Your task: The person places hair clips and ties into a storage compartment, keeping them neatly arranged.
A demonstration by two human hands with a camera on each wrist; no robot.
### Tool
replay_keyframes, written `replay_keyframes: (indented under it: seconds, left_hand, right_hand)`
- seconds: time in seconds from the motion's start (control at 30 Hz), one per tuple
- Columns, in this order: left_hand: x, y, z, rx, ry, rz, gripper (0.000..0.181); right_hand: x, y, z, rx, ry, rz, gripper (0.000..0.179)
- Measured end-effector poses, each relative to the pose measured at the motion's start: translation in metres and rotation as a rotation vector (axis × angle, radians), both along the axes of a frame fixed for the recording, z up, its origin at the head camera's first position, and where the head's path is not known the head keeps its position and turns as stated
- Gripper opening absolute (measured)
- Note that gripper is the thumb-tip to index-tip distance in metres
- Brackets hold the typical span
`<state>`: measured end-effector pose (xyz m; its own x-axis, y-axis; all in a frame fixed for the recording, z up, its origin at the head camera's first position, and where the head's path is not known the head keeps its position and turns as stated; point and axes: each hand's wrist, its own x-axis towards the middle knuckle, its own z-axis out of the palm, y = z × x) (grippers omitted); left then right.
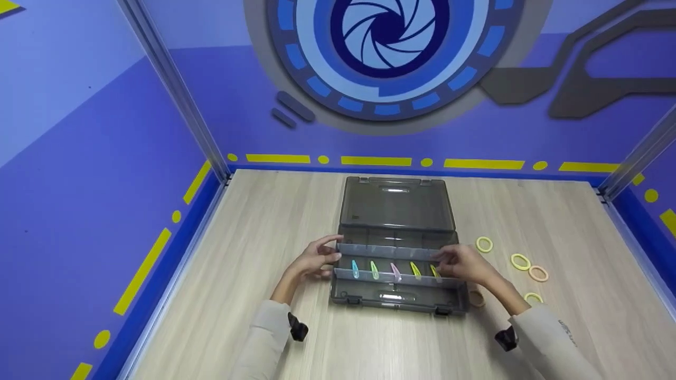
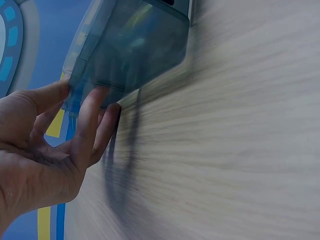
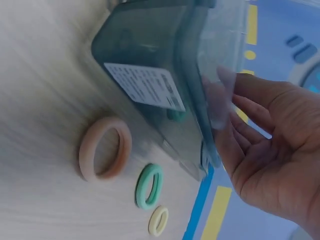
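A dark translucent storage box (image 1: pixel 391 304) lies open on the table, its lid folded back. A clear tray (image 1: pixel 388 252) sits across the box. Several snap hair clips line its front wall: a blue clip (image 1: pixel 355 269), a green clip (image 1: pixel 374 269), a pink clip (image 1: pixel 395 272) and yellow clips (image 1: pixel 415 270). My left hand (image 1: pixel 312 258) holds the tray's left end, thumb and fingers at its edge. At the opposite end, my right hand (image 1: pixel 465 264) pinches the clear wall, which shows between thumb and fingers in the right wrist view (image 3: pixel 215 95).
Right of the box, ring-shaped hair ties lie scattered: yellow hair ties (image 1: pixel 520 262), a pink hair tie (image 1: pixel 538 273), and a brownish-orange hair tie (image 3: pixel 89 150) close beside the box. A white label (image 3: pixel 145 85) is on the box's side. Blue walls (image 1: pixel 317 142) enclose the table.
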<state>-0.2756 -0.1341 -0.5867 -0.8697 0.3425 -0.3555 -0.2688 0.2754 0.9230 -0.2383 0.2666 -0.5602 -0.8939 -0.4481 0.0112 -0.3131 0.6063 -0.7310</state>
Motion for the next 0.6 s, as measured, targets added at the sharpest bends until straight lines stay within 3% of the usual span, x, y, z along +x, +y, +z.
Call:
replay_keyframes:
  seconds: [0.17,0.43,0.6]
  left_hand:
    - [0.001,-0.001,-0.001,0.018,0.009,0.000,0.054]
    - [0.000,0.000,-0.002,0.030,0.028,-0.016,0.054]
    - [0.000,-0.001,-0.004,0.023,0.026,-0.010,0.055]
  right_hand:
    - [0.004,0.015,0.005,-0.039,-0.020,0.000,0.025]
    - [0.014,0.043,0.006,-0.049,0.078,-0.023,0.024]
    - [0.022,0.060,0.006,-0.044,0.081,-0.020,0.025]
